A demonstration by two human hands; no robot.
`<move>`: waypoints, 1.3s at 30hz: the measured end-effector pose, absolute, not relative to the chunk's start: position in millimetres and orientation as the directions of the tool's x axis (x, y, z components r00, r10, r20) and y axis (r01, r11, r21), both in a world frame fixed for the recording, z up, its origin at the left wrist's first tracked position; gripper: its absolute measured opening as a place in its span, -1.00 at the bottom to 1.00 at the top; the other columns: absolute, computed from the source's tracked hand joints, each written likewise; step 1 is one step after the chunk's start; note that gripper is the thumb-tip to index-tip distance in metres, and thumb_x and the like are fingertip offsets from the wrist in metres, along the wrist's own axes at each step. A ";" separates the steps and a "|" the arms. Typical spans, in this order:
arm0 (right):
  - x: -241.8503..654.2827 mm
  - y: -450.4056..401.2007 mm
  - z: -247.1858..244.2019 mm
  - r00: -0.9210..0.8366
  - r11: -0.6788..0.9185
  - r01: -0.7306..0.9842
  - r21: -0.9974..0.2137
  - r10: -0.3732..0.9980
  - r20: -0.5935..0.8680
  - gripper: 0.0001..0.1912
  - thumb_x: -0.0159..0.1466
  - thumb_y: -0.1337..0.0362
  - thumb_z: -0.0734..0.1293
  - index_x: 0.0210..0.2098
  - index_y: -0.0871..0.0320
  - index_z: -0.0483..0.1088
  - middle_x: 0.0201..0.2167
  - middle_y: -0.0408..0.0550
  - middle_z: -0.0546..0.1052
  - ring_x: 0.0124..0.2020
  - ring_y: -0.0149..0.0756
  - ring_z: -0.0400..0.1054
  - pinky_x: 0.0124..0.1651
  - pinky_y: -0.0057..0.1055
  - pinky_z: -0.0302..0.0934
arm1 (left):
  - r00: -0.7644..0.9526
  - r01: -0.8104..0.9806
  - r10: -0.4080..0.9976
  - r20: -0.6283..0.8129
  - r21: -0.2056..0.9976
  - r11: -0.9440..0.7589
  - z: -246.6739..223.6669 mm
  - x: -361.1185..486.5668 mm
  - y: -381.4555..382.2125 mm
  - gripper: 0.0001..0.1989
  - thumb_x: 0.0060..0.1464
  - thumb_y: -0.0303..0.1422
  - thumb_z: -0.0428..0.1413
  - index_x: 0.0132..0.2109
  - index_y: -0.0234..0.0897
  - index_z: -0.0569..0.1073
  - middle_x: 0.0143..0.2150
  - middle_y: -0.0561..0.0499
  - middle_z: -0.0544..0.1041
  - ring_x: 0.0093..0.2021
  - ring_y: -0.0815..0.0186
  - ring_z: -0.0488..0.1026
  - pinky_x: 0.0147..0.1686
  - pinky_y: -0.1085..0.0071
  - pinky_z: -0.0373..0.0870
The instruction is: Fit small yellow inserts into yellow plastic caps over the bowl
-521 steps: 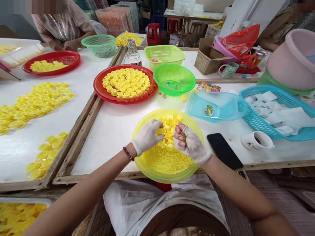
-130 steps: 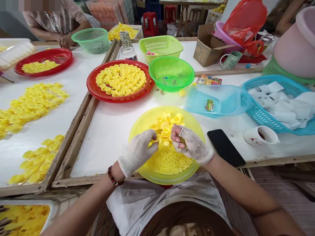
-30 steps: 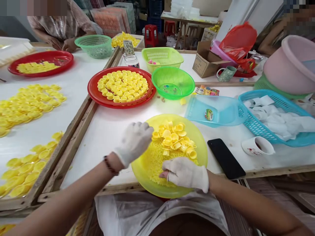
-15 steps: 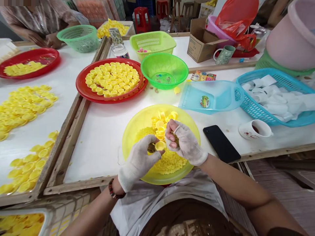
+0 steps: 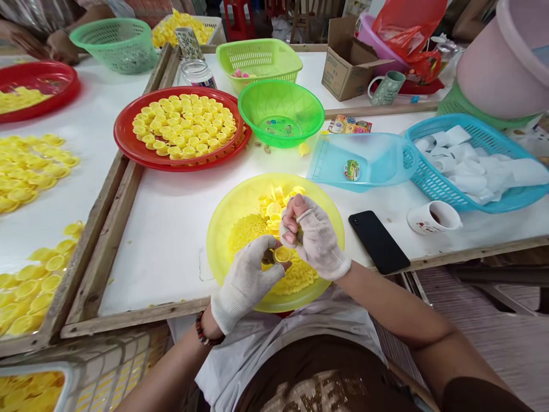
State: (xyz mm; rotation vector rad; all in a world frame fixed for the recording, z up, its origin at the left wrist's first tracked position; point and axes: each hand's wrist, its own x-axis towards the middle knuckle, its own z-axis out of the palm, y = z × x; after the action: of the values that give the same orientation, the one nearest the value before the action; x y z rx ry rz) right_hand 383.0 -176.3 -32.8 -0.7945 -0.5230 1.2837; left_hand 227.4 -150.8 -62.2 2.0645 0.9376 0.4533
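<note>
Over a yellow bowl [image 5: 217,229] I hold both hands, each in a white glove with bare fingertips. Between thumb and fingers of my left hand [image 5: 253,272] is a small round yellow cup [image 5: 282,254], its hollow side facing up. My right hand [image 5: 315,234] is curled closed just beside it; what its fingers hold, if anything, is hidden. In the bowl lie small yellow pellets [image 5: 300,277] and, toward the back, a heap of yellow cups [image 5: 274,206].
Red trays [image 5: 124,143] with yellow cups stand left of a green bowl [image 5: 281,111]. To the right are a light blue scoop [image 5: 364,160], a phone [image 5: 380,241], a mug [image 5: 433,218] and a blue basket [image 5: 476,203]. A wooden strip [image 5: 103,240] divides the table. Another person's hands [image 5: 62,46] are far left.
The whole view has shifted slightly, so the table's things sit a little higher and further left. My left hand still grips the yellow cup, with my right hand curled close by.
</note>
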 end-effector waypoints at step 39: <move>397.8 -233.4 -70.1 -0.346 0.416 0.742 -0.526 0.909 0.231 -0.81 0.45 0.25 0.19 -0.15 0.09 0.43 -0.16 -0.01 0.57 -0.11 -0.18 0.47 -0.03 -0.23 0.35 | -0.335 0.899 0.937 0.104 0.333 0.284 -19.4 -71.6 83.6 -0.67 -0.04 -0.33 0.28 -0.13 -0.35 0.46 -0.40 0.08 0.34 -0.36 0.33 0.21 -0.23 0.39 0.18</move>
State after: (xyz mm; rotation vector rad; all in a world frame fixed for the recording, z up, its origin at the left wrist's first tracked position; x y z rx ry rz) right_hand 397.8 -233.4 -70.1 -1.3989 -2.1859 0.4544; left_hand -71.6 83.6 -19.4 1.7423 2.4257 0.5112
